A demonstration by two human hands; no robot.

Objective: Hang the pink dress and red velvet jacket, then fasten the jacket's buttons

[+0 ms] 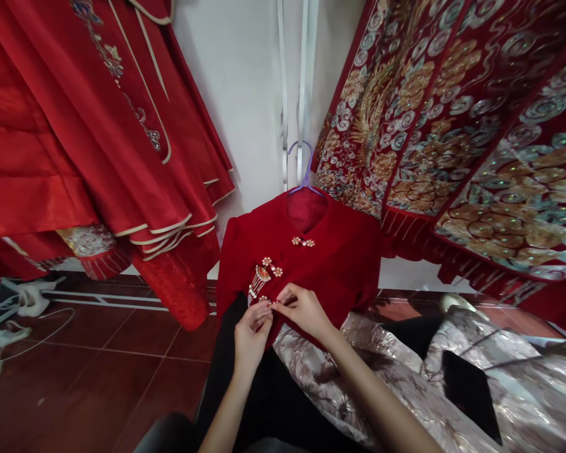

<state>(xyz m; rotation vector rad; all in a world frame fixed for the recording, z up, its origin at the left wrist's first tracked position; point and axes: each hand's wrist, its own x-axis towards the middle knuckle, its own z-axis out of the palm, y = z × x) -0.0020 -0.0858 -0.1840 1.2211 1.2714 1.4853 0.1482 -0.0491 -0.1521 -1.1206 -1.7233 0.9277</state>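
A dark red velvet garment (pixel 344 251) hangs on a purple hanger (pixel 307 176), its lower part reaching over my lap. Closing the neckline is a gold flower clasp (pixel 303 241). Lower down, a tasselled fan brooch (pixel 263 273) lies on the front, with more flower ornaments beside it. My left hand (pixel 255 328) and my right hand (pixel 306 311) meet just below the brooch. Both pinch at a small flower clasp (pixel 263 299) on the garment's side edge, thumbs against fingertips. The fingers cover most of this clasp, so I cannot tell whether its halves are joined.
Red satin garments (pixel 179 176) hang at the left, and a heavily embroidered skirt (pixel 419 126) at the right. Shiny pale floral fabric (pixel 382 371) covers the lower right, with a flat black object (pixel 470 393) on it. White cables (pixel 0 352) lie on the tiled floor (pixel 117 365).
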